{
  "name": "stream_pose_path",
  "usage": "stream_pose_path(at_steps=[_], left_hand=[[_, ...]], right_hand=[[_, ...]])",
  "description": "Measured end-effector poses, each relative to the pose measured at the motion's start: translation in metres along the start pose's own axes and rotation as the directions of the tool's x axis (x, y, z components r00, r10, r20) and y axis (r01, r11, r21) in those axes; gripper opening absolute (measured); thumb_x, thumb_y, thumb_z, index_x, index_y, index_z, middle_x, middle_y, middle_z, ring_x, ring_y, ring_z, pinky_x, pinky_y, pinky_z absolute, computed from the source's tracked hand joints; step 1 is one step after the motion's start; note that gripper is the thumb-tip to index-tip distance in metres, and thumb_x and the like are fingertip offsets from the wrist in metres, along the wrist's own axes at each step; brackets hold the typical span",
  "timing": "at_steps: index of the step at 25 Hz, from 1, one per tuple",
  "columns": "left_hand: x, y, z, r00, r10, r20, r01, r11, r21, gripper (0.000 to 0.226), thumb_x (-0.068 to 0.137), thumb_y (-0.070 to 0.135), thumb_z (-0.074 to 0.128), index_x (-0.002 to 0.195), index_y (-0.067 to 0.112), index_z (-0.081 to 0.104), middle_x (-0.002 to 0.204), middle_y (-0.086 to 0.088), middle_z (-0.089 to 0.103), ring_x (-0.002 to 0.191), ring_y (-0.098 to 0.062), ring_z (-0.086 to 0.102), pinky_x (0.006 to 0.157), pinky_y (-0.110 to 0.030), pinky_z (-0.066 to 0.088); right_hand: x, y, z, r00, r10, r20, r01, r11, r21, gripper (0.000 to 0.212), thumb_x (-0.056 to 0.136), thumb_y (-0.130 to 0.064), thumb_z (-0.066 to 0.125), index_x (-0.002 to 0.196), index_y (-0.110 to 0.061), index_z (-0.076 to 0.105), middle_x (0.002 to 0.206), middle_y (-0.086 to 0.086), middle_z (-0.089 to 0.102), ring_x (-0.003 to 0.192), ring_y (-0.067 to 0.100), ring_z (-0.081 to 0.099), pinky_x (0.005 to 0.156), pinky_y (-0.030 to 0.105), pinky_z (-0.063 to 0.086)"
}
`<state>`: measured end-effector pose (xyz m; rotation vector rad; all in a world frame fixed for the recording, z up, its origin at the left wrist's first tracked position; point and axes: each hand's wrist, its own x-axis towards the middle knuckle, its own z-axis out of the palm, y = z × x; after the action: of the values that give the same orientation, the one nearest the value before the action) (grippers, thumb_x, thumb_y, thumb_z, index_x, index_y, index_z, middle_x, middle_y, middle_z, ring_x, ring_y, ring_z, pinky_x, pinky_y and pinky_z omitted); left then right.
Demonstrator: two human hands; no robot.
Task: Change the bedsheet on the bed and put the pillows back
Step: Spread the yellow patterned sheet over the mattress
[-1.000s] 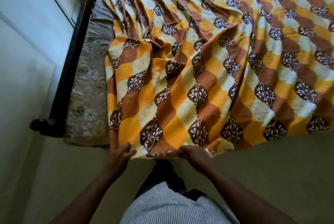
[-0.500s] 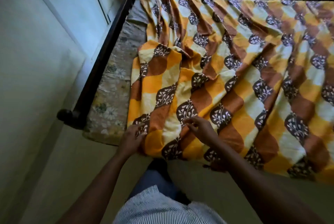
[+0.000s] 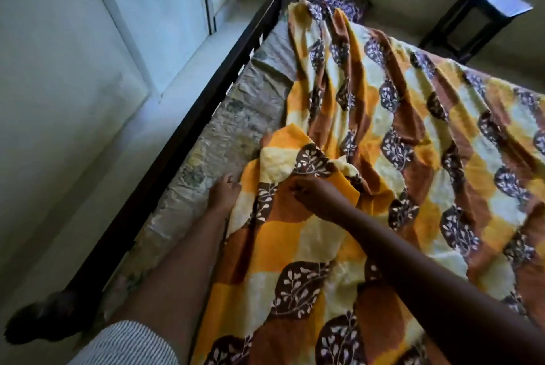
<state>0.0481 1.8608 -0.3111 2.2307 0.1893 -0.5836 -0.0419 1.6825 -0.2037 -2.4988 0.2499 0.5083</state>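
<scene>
The right hand (image 3: pixel 312 195) pinches a raised fold of the bedsheet (image 3: pixel 295 246), bunched short of the bed's left edge; the left hand (image 3: pixel 224 193) curls at its hem, grip unclear. A one-sided tug could drag the far side askew, leaving the mattress (image 3: pixel 236 129) strip bare. The side rail (image 3: pixel 188 136) crowds tucking; a patterned bundle (image 3: pixel 330 0) sits at the far corner.

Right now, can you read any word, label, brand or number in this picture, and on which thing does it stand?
None: no text can be read anywhere.
The bedsheet carries only a leaf pattern, and the mattress only faded flowers.
</scene>
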Motion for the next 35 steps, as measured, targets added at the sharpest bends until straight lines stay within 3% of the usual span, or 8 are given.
stream_pose_path(at_steps=[5,12,15,17,23,30,32,35], left_hand=[[0.067,0.025,0.028,0.998,0.063,0.028,-0.064,0.996,0.054,0.029,0.085,0.024,0.065,0.108,0.005,0.066,0.111,-0.014,0.066,0.103,-0.027,0.06,0.081,-0.027,0.043],[0.01,0.041,-0.09,0.986,0.153,-0.069,-0.167,0.859,-0.485,0.006,0.092,0.025,0.053,0.092,0.027,0.059,0.087,0.009,0.059,0.08,-0.012,0.058,0.061,-0.018,0.048],[-0.029,0.04,-0.153,0.962,0.266,-0.063,-0.266,0.862,-0.431,0.011,0.091,0.024,0.054,0.093,0.029,0.063,0.094,0.012,0.062,0.085,-0.007,0.059,0.068,-0.021,0.051],[-0.052,0.033,-0.187,0.944,0.316,-0.092,-0.326,0.859,-0.394,0.013,0.088,0.024,0.058,0.088,0.034,0.066,0.088,0.016,0.068,0.084,-0.006,0.063,0.071,-0.024,0.054],[-0.135,-0.023,-0.235,0.978,0.183,0.094,-0.171,0.977,-0.13,0.027,0.068,0.046,0.073,0.076,0.02,0.067,0.064,0.009,0.062,0.059,-0.005,0.058,0.054,-0.02,0.043],[-0.25,-0.081,-0.249,0.928,0.163,-0.336,-0.28,0.899,-0.337,0.014,0.091,0.016,0.055,0.081,0.023,0.063,0.067,0.015,0.065,0.064,0.006,0.057,0.06,-0.012,0.044],[-0.273,-0.093,-0.251,0.95,0.131,-0.284,-0.197,0.956,-0.216,0.005,0.088,0.026,0.061,0.084,0.026,0.063,0.076,0.011,0.063,0.069,-0.002,0.058,0.065,-0.023,0.046],[-0.307,-0.125,-0.256,0.995,0.006,-0.103,-0.008,1.0,-0.019,0.044,0.076,0.061,0.061,0.09,0.02,0.068,0.09,-0.005,0.069,0.076,-0.012,0.065,0.071,-0.032,0.051]], right_hand=[[0.076,0.002,-0.006,0.998,-0.034,0.062,0.038,0.997,-0.061,0.026,0.095,-0.015,0.049,0.116,-0.019,0.064,0.119,0.006,0.063,0.104,0.02,0.06,0.085,0.026,0.045],[0.129,-0.067,-0.043,0.918,-0.33,0.221,0.327,0.944,0.051,0.061,0.082,-0.027,0.069,0.137,-0.022,0.042,0.142,0.002,0.044,0.127,0.017,0.043,0.099,0.03,0.04],[0.131,-0.134,-0.045,0.796,-0.438,0.418,0.482,0.876,0.0,0.07,0.08,-0.028,0.071,0.141,-0.025,0.036,0.142,-0.002,0.043,0.127,0.014,0.039,0.102,0.029,0.035],[0.123,-0.175,-0.047,0.753,-0.437,0.491,0.529,0.847,-0.057,0.047,0.085,-0.032,0.065,0.128,-0.018,0.051,0.115,-0.004,0.057,0.107,0.013,0.052,0.084,0.015,0.043],[0.075,-0.227,-0.06,0.76,-0.477,0.441,0.564,0.821,-0.083,0.03,0.086,-0.034,0.062,0.107,-0.013,0.067,0.107,0.006,0.067,0.079,0.006,0.057,0.069,0.011,0.044],[0.002,-0.252,-0.05,0.765,-0.471,0.44,0.586,0.791,-0.173,0.043,0.086,-0.032,0.064,0.106,0.005,0.063,0.105,0.017,0.064,0.094,0.023,0.059,0.083,0.03,0.042],[-0.013,-0.259,-0.047,0.769,-0.49,0.41,0.6,0.775,-0.2,0.042,0.087,-0.031,0.063,0.111,0.003,0.063,0.115,0.018,0.062,0.11,0.028,0.056,0.083,0.025,0.039],[-0.025,-0.26,-0.039,0.77,-0.533,0.35,0.631,0.719,-0.292,0.035,0.088,-0.03,0.062,0.115,-0.009,0.065,0.122,0.011,0.061,0.114,0.023,0.053,0.079,0.018,0.032]])
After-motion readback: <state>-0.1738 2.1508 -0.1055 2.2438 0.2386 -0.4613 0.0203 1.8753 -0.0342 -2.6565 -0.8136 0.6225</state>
